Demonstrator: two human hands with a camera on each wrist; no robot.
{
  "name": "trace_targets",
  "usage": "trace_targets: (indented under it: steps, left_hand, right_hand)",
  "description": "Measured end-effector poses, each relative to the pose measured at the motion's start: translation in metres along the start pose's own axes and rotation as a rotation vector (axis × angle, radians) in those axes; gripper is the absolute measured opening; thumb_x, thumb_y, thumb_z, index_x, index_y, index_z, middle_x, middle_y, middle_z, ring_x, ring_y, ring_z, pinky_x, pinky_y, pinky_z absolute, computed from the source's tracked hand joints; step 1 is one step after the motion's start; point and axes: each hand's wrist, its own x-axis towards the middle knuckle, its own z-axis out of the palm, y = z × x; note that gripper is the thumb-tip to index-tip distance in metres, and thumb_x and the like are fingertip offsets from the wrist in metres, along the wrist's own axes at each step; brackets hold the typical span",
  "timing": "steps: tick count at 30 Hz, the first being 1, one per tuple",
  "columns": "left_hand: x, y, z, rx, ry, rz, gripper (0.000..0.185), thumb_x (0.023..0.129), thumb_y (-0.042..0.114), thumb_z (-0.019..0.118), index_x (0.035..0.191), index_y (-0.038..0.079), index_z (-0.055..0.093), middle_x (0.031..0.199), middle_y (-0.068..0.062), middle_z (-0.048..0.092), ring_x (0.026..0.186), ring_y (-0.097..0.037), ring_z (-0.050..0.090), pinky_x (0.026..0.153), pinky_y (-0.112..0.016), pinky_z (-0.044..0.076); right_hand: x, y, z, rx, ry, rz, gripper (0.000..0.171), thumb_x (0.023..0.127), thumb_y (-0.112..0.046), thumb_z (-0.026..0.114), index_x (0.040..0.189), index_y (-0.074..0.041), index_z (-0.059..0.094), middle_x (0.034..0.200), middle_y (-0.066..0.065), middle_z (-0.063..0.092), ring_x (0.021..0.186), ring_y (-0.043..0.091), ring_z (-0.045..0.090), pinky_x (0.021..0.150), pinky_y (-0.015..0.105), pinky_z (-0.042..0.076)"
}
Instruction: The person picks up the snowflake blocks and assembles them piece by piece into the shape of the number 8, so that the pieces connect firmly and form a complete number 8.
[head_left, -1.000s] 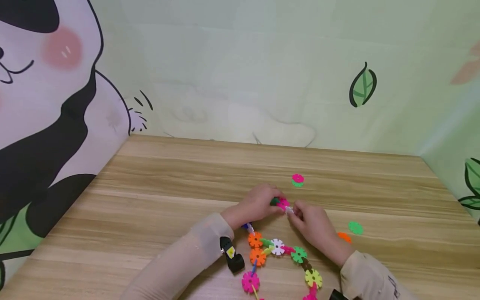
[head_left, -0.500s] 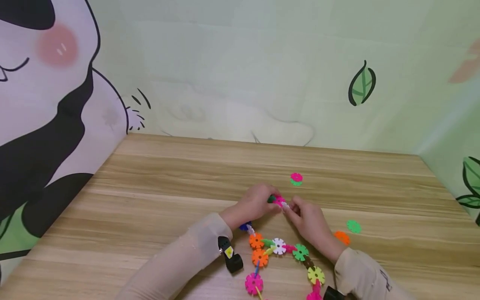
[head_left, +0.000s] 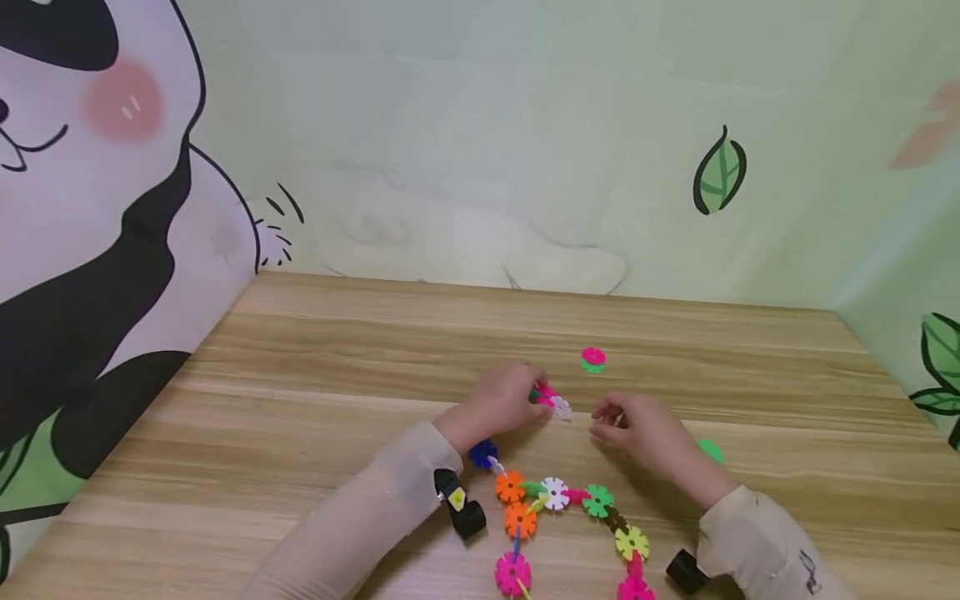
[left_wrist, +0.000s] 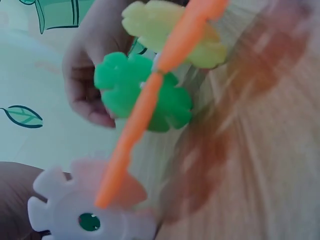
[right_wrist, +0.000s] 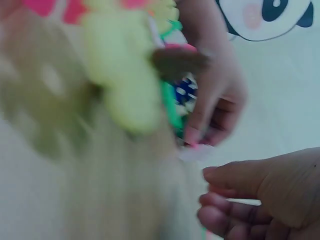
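Big wooden table [head_left: 337,433] fills the view, boxed in by panda-and-leaf wallpaper [head_left: 90,208] on the left, back and right. Along the near edge, about the middle, there's a chain of snowflake discs [head_left: 555,493] clicked together: orange, white, green, yellow, pink and blue ones, running up toward the left hand. The left hand [head_left: 504,402] grips the far end of that chain, fingers curled round a pink-and-white piece [head_left: 553,402]. The right hand [head_left: 645,433] sits just beside it, not touching, fingertips pinched together on a thin pale sliver I can't make out. Loose bits: a pink disc on a green one [head_left: 593,359] further toward the back edge, and a green disc [head_left: 709,451] poking out by the right wrist.
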Motion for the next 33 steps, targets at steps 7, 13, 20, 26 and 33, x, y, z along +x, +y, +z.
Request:
trace_targets:
  steps: [7, 13, 20, 26, 33]
  left_hand:
    - [-0.001, -0.004, -0.004, 0.046, 0.004, 0.049, 0.046, 0.085, 0.041, 0.071, 0.122, 0.016, 0.062, 0.11, -0.002, 0.066, 0.094, -0.017, 0.06, 0.082, -0.031, 0.051]
    - [-0.001, -0.006, -0.005, 0.036, 0.049, 0.224, 0.039, 0.09, 0.036, 0.066, 0.125, 0.019, 0.062, 0.122, -0.003, 0.064, 0.111, -0.02, 0.06, 0.096, -0.035, 0.048]
    - [0.001, -0.004, 0.001, 0.029, 0.111, 0.356, 0.023, 0.091, 0.026, 0.066, 0.111, 0.016, 0.07, 0.113, -0.001, 0.068, 0.106, -0.02, 0.062, 0.095, -0.032, 0.047]
    - [0.001, -0.003, 0.004, 0.012, 0.128, 0.376, 0.015, 0.092, 0.02, 0.065, 0.103, 0.013, 0.072, 0.105, -0.003, 0.069, 0.098, -0.018, 0.063, 0.09, -0.031, 0.048]
    - [0.001, -0.003, 0.005, -0.023, 0.104, 0.351, 0.016, 0.091, 0.016, 0.065, 0.104, 0.01, 0.072, 0.103, -0.003, 0.069, 0.097, -0.017, 0.062, 0.09, -0.03, 0.049]
  right_hand:
    - [-0.019, 0.01, -0.032, -0.138, -0.081, 0.083, 0.015, 0.083, -0.018, 0.073, 0.089, -0.007, 0.063, 0.081, 0.003, 0.062, 0.071, 0.015, 0.054, 0.062, 0.031, 0.044]
    - [-0.034, 0.023, -0.044, -0.21, -0.125, 0.112, 0.021, 0.078, -0.02, 0.077, 0.085, -0.008, 0.061, 0.078, 0.002, 0.06, 0.069, 0.015, 0.052, 0.061, 0.031, 0.042]
    - [-0.046, 0.036, -0.046, -0.194, -0.174, 0.127, 0.024, 0.075, -0.019, 0.08, 0.083, -0.008, 0.06, 0.07, -0.001, 0.055, 0.064, 0.013, 0.046, 0.059, 0.029, 0.038]
    - [-0.052, 0.039, -0.044, -0.203, -0.215, 0.186, 0.028, 0.075, -0.022, 0.08, 0.085, -0.011, 0.057, 0.07, -0.002, 0.05, 0.063, 0.013, 0.043, 0.059, 0.028, 0.034]
    - [-0.052, 0.042, -0.041, -0.189, -0.211, 0.173, 0.03, 0.076, -0.019, 0.08, 0.087, -0.009, 0.054, 0.074, 0.0, 0.052, 0.067, 0.015, 0.044, 0.061, 0.029, 0.036]
